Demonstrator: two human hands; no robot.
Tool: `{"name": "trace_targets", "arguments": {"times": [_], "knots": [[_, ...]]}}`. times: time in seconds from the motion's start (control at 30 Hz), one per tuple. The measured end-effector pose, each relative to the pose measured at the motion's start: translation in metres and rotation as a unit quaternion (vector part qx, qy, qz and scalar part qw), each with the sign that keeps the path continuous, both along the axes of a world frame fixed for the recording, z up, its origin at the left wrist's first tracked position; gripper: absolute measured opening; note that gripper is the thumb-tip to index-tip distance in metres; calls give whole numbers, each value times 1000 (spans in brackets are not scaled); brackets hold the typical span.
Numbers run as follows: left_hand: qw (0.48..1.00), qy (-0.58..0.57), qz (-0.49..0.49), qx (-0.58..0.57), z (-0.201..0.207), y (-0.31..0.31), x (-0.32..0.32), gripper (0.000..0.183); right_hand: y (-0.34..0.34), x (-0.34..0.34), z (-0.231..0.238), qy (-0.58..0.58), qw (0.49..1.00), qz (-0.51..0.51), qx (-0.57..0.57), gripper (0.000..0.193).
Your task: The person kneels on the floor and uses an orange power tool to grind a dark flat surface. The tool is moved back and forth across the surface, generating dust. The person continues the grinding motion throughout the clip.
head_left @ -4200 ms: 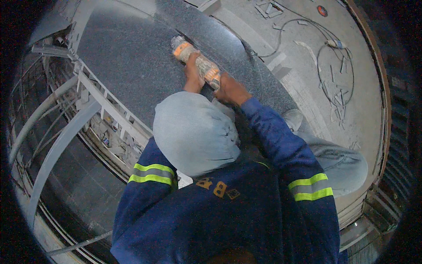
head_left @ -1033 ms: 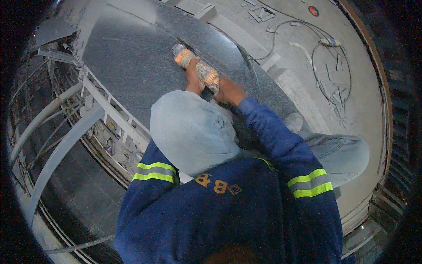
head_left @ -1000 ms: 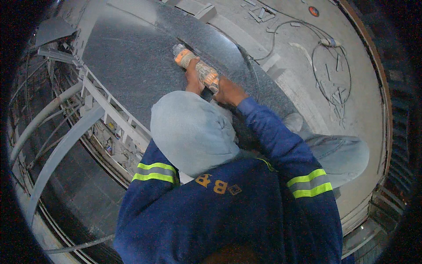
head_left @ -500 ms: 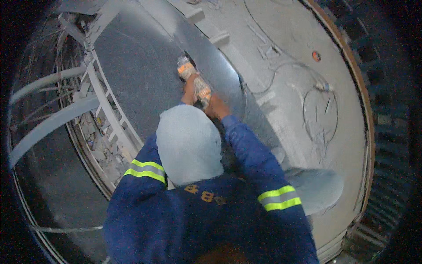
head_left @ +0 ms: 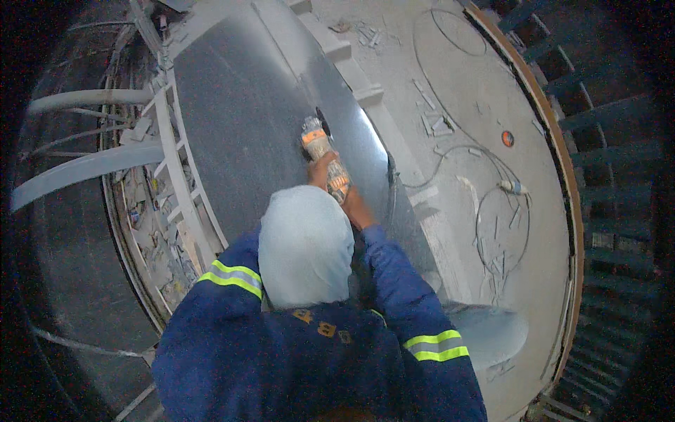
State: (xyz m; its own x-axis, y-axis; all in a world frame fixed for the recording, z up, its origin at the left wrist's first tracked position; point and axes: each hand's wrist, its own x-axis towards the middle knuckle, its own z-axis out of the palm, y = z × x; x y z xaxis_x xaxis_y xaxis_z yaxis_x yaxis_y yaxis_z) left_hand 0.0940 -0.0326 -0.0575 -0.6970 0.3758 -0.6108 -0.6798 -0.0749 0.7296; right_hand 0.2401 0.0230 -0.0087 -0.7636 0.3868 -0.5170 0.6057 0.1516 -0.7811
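A dusty angle grinder [head_left: 338, 184] with orange parts is held in both my hands. My left hand [head_left: 322, 171] is closed round the front of its body, near the metal head. My right hand [head_left: 357, 209] grips the rear end. The grinder's dark disc [head_left: 321, 119] stands edge-on at a dark grey slab [head_left: 239, 105]; whether it touches cannot be made out. Pale dust lies in a streak beyond the disc, and the slab's curved right side shines. My raised knee [head_left: 306, 246], in pale cloth, hides part of the slab between my forearms.
A ladder-like frame [head_left: 177, 151] and pale curved tubes [head_left: 88, 169] stand at the left, with rubble [head_left: 151, 235] beneath. On the dusty floor at the right lie a looped cable with a connector [head_left: 515, 188], stone offcuts [head_left: 437, 126] and an orange disc [head_left: 508, 138]. My other leg [head_left: 492, 334] rests lower right.
The whole view has shifted, so slab, floor and grinder appear lower in the picture. Both hands keep their hold on the grinder, which stays near the same part of the slab.
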Motion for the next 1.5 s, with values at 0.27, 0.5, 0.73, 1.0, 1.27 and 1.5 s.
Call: {"name": "trace_targets", "arguments": {"times": [0.27, 0.5, 0.73, 1.0, 1.27, 1.5], "knots": [[999, -20, 13, -33, 29, 7, 28, 30, 8, 22, 21, -77, 991, 77, 72, 52], [1000, -27, -3, 1, 12, 2, -10, 31, 5, -13, 2, -53, 997, 47, 9, 66], [999, -25, -7, -33, 1, 6, -16, 29, 3, -19, -3, -28, 993, 36, 108, 65], [998, -33, -10, -57, -9, -4, 16, 31, 0, 22, 8, -59, 998, 36, 11, 68], [999, -25, -3, -38, -3, -1, -7, 34, 2, 1, 9, 29, 999, 26, 14, 65], [999, -32, -34, -20, 12, 7, -14, 31, 9, -13, 0, -19, 997, 54, 55, 65]]}}
